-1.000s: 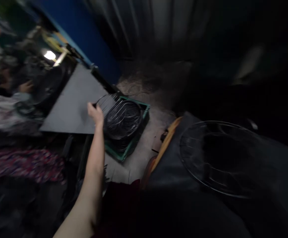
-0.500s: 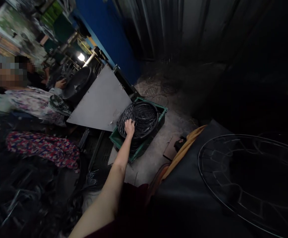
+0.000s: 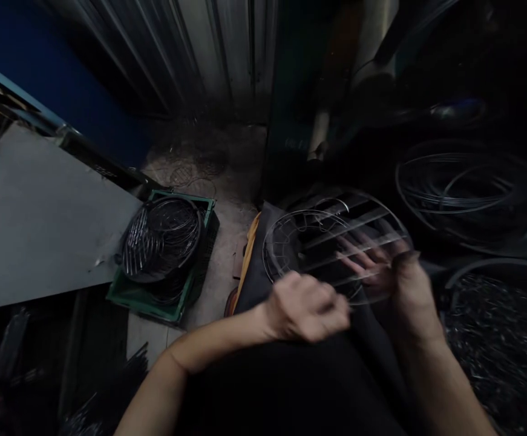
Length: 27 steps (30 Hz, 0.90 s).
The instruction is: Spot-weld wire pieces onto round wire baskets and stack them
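Observation:
A round wire grid (image 3: 353, 225) with straight parallel bars is tilted in front of me, blurred by motion. My right hand (image 3: 392, 269) is at its right side, thumb by the rim and fingers stretched behind the bars. Curled into a fist, my left hand (image 3: 311, 307) is at the grid's lower left edge; whatever lies inside its fingers is hidden. Behind and left of the grid, a wire ring frame (image 3: 268, 245) with an inner wavy wire rests on a dark surface (image 3: 255, 284).
At left, a green crate (image 3: 167, 312) carries a round black basin (image 3: 197, 239) heaped with wire grids (image 3: 138, 245). A grey panel (image 3: 49, 212) leans beside it. Wire rings (image 3: 454, 200) and a container of small dark pieces (image 3: 499, 339) are at right.
The view has swung right. My left hand has come from the basin of wire grids to my front. My right hand and a round wire grid have come into view.

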Tool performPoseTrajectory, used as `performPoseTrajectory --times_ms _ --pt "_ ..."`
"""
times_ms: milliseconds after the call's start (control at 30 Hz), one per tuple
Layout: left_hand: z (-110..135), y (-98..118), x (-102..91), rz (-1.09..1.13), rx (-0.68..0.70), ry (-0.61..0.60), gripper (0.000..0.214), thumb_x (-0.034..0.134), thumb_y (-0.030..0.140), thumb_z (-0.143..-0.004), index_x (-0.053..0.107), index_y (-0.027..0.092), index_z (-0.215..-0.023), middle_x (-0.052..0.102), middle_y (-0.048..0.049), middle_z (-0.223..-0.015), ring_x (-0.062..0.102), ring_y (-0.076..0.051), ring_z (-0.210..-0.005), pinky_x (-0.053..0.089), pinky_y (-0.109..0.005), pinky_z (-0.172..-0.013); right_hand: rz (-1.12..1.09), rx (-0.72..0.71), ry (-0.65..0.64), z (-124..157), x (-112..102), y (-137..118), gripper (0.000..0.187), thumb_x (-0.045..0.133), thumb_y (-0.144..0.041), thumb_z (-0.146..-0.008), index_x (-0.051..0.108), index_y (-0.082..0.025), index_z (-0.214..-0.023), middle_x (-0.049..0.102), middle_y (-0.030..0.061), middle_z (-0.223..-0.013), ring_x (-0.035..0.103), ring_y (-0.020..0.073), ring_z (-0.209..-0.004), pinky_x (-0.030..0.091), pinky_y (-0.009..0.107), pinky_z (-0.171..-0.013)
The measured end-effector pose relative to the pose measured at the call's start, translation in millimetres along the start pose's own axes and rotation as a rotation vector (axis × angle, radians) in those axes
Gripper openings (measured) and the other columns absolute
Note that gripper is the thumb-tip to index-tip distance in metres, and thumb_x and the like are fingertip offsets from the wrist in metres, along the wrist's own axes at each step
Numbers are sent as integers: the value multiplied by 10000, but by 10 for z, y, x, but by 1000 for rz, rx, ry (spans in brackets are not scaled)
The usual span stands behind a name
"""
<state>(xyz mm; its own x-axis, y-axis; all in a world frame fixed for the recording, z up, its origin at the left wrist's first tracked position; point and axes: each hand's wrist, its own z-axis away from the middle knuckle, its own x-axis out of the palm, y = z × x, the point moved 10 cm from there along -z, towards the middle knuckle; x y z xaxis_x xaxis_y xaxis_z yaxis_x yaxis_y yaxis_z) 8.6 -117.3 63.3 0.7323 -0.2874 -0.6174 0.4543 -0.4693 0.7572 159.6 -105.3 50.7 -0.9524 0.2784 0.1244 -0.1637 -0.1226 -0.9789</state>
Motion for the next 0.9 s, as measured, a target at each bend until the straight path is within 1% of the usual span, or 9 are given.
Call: performPoseTrajectory --times_ms 33,100,167,233,300,367,500,600,900 --pt "-13 305 234 -18 181 -93 184 503 357 -858 670 411 -913 693 6 -751 651 -160 -701 509 -352 -594 -68 43 36 1 -48 73 633 515 -637 -810 406 -291 -1328 565 129 -1277 617 297 -1064 539 512 -833" --pt "-26 527 248 -62 350 -62 172 548 354 -840 669 419 -942 712 7 -897 662 -164 -858 531 -348 -731 -113 135 98 43 -176 233 537 528 -575 -832 414 -305 -1281 630 111 -1169 673 282 -929 578 479 -710" --pt "-109 281 -139 -73 235 130 263 539 454 -845 628 421 -1090 687 -20 -1054 630 -204 -1017 514 -398 -869 -126 213 113 86 -276 375 495 536 -547 -839 409 -314 -1257 677 79 -1045 698 257 -797 589 420 -600" --pt "-203 -262 -530 3 -64 265 395 473 488 -882 533 384 -1258 662 -50 -1116 620 -219 -1049 517 -410 -887 -127 260 98 77 -314 466 520 562 -559 -816 417 -305 -1245 694 57 -955 699 241 -714 579 370 -523" --pt "-324 -698 -594 157 -251 199 419 430 441 -917 480 346 -1322 689 -35 -1022 662 -193 -928 554 -358 -798 -80 264 73 -2 -300 490 562 608 -563 -779 453 -274 -1236 692 48 -899 690 226 -669 563 331 -485" --pt "-453 -928 -499 258 -315 119 379 466 383 -912 538 311 -1277 709 -8 -937 678 -169 -816 562 -308 -731 59 213 98 -133 -318 440 564 637 -546 -758 520 -232 -1212 681 46 -866 662 193 -605 537 298 -464" --pt "-637 -1018 -337 179 -252 153 273 500 261 -900 656 250 -1123 707 -6 -1016 670 -144 -878 536 -271 -829 601 -67 320 -354 -483 115 386 585 -464 -805 670 -194 -1068 654 62 -918 600 161 -646 535 345 -641" --pt "-735 -1012 -211 35 -167 141 282 473 204 -914 641 219 -1139 694 -21 -1005 647 -129 -918 508 -257 -869 927 -221 352 -443 -462 24 332 502 -386 -831 710 -187 -997 620 77 -893 595 198 -766 502 390 -780" --pt "-759 -1201 -77 -73 -204 79 275 474 264 -929 625 199 -1149 594 -21 -876 585 -114 -829 473 -227 -791 1092 -224 281 -536 -457 259 356 441 -330 -846 699 -215 -1064 573 73 -834 550 202 -759 470 370 -745"
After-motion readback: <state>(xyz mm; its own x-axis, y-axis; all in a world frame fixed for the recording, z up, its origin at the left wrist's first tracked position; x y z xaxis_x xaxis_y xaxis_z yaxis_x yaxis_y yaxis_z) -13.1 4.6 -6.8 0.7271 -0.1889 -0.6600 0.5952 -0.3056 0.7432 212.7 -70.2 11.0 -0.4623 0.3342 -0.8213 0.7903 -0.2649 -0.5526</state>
